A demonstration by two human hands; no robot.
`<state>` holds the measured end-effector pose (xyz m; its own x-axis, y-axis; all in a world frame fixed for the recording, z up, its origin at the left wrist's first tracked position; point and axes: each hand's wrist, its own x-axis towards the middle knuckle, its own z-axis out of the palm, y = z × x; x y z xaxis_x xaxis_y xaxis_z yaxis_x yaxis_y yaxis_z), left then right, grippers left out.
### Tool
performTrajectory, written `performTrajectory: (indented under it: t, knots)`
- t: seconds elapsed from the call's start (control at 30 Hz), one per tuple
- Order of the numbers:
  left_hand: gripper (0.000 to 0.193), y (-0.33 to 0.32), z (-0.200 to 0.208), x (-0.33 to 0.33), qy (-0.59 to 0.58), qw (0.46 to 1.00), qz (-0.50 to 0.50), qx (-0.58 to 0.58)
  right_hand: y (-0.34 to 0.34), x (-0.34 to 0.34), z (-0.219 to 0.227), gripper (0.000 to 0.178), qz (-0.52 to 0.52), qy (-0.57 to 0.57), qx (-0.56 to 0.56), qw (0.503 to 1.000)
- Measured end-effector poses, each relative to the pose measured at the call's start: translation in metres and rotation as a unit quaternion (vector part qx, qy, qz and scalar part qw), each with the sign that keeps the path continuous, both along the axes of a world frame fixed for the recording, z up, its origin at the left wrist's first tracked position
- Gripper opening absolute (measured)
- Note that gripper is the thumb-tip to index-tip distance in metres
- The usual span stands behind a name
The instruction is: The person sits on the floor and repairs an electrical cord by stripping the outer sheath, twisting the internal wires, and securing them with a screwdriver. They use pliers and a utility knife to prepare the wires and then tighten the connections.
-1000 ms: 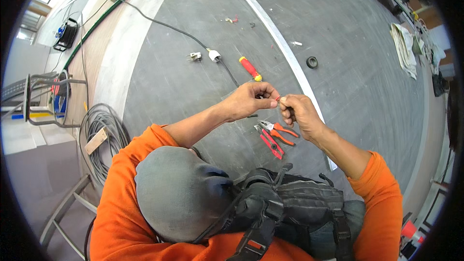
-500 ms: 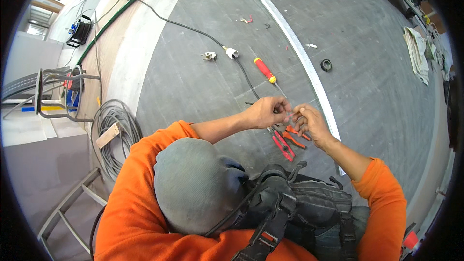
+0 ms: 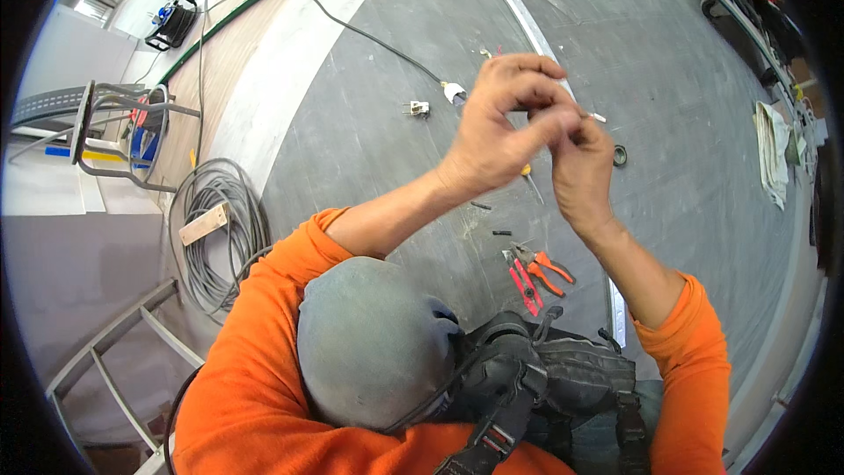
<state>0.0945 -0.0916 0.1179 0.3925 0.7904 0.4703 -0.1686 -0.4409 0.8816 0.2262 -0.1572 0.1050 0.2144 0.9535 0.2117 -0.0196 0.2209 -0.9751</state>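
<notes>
My left hand [image 3: 510, 123] and my right hand [image 3: 582, 176] are raised over the floor, fingertips pinched together. Whatever lies between the fingers is hidden. A dark cable [image 3: 369, 37] runs through a white plug housing [image 3: 454, 91] and disappears behind my left hand. Left of that housing lies a plug insert with metal pins [image 3: 417, 109]. My left hand mostly covers a screwdriver [image 3: 527, 171]; its yellow collar and shaft show below. Nearer my body lie orange-handled pliers [image 3: 550, 273] and a red-handled tool [image 3: 525, 286], side by side.
A metal strip [image 3: 519, 4] crosses the floor, passing behind my hands. Right of them lies a roll of black tape [image 3: 620, 156]. On the left are a coil of grey cable [image 3: 251, 237], a metal-framed stool [image 3: 132, 132] and a cable reel [image 3: 171, 22]. A cloth [image 3: 771, 158] hangs at right.
Both hands have risen and moved forward from near the pliers, still meeting at the fingertips. They now cover much of the screwdriver. The view has shifted slightly.
</notes>
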Motion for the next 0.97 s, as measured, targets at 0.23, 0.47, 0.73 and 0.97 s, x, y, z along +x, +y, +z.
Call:
performTrajectory:
  t: [0.23,0.47,0.73,0.97]
  knots:
    - [0.049,0.102,-0.141,-0.132,0.465,0.864,0.191,-0.023,0.056,0.012,0.064,0.035,0.07,-0.062,0.002,0.996]
    - [0.061,0.106,-0.214,-0.163,0.509,0.844,0.164,0.051,0.06,-0.011,0.077,0.027,0.084,-0.247,0.078,0.962]
    - [0.044,0.099,-0.17,-0.17,0.282,0.938,0.043,-0.197,0.051,-0.067,0.109,0.016,0.168,-0.387,-0.019,0.906]
    - [0.04,0.038,0.046,-0.199,0.061,0.988,-0.104,-0.092,0.038,-0.052,0.128,0.018,0.155,-0.258,0.114,0.947]
